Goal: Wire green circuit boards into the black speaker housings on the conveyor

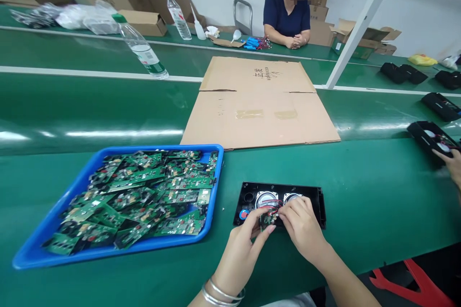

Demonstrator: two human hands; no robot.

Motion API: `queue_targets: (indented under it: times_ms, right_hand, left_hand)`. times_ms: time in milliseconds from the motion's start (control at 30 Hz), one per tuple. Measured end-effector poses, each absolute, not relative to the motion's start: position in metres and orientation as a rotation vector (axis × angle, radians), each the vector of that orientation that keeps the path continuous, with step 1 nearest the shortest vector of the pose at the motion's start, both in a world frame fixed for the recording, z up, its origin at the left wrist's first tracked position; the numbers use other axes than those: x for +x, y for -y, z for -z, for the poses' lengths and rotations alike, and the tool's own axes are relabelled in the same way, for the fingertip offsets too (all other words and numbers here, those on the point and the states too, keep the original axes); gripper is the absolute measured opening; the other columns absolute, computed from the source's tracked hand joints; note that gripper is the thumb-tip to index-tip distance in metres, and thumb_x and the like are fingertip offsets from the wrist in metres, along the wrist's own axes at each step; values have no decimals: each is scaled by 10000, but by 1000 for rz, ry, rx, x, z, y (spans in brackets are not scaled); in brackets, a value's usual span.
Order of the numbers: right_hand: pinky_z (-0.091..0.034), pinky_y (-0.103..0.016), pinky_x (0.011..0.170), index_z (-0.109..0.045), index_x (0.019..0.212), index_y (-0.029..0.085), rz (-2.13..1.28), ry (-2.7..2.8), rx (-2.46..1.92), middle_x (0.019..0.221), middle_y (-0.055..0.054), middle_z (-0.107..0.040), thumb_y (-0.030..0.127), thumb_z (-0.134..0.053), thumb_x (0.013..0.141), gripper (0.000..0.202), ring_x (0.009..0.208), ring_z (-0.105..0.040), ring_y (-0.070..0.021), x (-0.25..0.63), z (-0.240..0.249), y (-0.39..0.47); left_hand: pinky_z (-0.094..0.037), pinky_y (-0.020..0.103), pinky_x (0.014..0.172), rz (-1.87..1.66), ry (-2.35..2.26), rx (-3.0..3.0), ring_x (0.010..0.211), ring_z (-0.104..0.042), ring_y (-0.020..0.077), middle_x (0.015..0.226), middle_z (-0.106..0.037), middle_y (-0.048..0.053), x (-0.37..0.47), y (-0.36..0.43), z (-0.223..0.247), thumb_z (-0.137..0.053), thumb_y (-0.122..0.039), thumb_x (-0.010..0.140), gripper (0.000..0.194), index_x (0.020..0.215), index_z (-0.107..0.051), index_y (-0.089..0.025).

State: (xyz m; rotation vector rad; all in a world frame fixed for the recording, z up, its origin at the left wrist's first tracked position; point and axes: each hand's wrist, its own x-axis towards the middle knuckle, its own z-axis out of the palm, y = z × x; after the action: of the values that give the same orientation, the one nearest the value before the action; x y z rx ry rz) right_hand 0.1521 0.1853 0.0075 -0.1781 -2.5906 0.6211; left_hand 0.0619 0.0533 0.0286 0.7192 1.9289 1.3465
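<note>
Between the thumb and fingers of my left hand (248, 237) is a small green circuit board (268, 219). My right hand (301, 225) pinches at the board's right edge, where thin red and black wires (272, 203) meet it; the wire end itself is mostly hidden by the fingertips. Both hands are over a black speaker housing (318, 201) lying on the green table. Inside the housing are two round speakers, the left speaker (265, 199) in fuller view and the right one partly covered by my right hand. A blue-and-red round part (244, 214) sits at the housing's left.
A blue tray (212, 211) heaped with circuit boards stands to the left. Flattened cardboard (262, 105) lies ahead, with a water bottle (144, 53) behind on the left. Another person (288, 9) sits across the table. At right, a co-worker's hand (450, 163) touches another black housing (432, 141).
</note>
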Motion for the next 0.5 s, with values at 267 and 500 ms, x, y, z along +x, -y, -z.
queue_targets:
  times_ms: [267, 500]
  right_hand:
    - [-332, -318, 697, -541, 782, 127, -457, 2544, -164, 689, -22, -527, 100, -353, 913, 231, 653, -426, -125, 147, -9, -178]
    - [-373, -326, 704, -542, 874, 154, -786, 2554, -162, 693, -9, -552, 220, -387, 927, 177, 660, -465, -131, 151, -11, -188]
  left_hand:
    - [-498, 260, 687, -1349, -1998, 836, 725, -625, 179, 868, -662, 37, 65, -51, -26, -434, -318, 833, 237, 1016, -534, -206]
    - [-477, 251, 778, -1316, -1960, 1064, 861, -617, 179, 956, -650, 52, 58, -47, -24, -393, -240, 853, 228, 1030, -528, -194]
